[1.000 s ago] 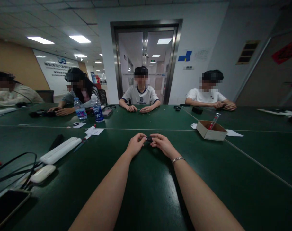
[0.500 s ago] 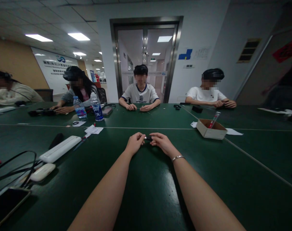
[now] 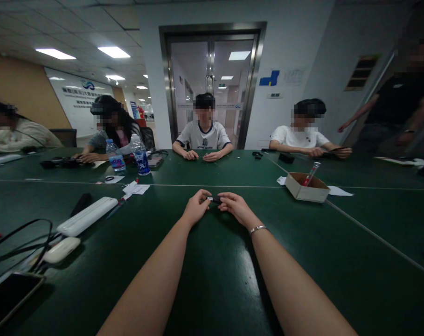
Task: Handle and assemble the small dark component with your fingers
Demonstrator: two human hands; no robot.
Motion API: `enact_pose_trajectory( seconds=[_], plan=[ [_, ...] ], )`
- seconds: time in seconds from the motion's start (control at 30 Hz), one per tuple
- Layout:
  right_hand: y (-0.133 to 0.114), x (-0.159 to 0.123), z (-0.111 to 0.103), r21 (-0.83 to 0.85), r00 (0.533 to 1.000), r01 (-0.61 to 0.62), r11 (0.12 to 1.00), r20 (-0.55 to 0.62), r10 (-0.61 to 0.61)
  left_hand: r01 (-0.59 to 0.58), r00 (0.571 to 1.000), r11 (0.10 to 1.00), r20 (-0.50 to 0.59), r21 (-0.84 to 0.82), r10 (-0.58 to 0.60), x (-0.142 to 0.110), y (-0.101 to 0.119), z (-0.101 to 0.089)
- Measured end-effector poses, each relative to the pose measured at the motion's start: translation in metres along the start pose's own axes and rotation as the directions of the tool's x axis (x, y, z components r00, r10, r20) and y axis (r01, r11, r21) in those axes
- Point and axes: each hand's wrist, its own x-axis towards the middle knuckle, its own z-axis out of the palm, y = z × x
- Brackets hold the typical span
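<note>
Over the green table [image 3: 212,261], my two hands meet around a small, slim black-and-silver object [image 3: 214,199]. Its silver end lies in the fingertips of my left hand [image 3: 197,206], which is closed in a pinch. On the black end, my right hand [image 3: 235,207] is pinched too, with a metal bracelet [image 3: 259,229] at the wrist. The object lies roughly level between the hands. Fingers cover much of it, and it is too small to tell its kind.
On the left are a white power strip [image 3: 87,217], a white case [image 3: 62,250], black cables and a phone [image 3: 12,298]. Two bottles [image 3: 141,156] stand farther back. An open box [image 3: 307,189] holding a red-and-clear tool is at right. Several people sit around the table.
My left fingers have shifted slightly up on the object; both hands keep hold of it. A person in dark clothes has come into view at far right. The right-hand co-worker now holds a dark flat thing.
</note>
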Motion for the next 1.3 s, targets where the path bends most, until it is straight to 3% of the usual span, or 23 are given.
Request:
enact_pose_trajectory(
  seconds=[0.77,0.97,1.3],
  plan=[
    [-0.002,-0.002,0.001,-0.021,1.000,0.004,1.000,0.010,-0.004,0.039,0.999,0.997,0.012,0.064,-0.040,-0.001,0.000,-0.002],
    [-0.003,-0.003,0.002,-0.025,1.000,-0.007,1.000,0.017,0.008,0.003,1.000,1.000,-0.017,0.006,-0.003,0.001,-0.002,-0.001],
    [-0.003,-0.003,0.002,-0.017,1.000,0.001,1.000,-0.007,-0.001,0.062,0.998,0.998,0.018,0.010,-0.062,-0.002,0.009,-0.002]
  ],
)
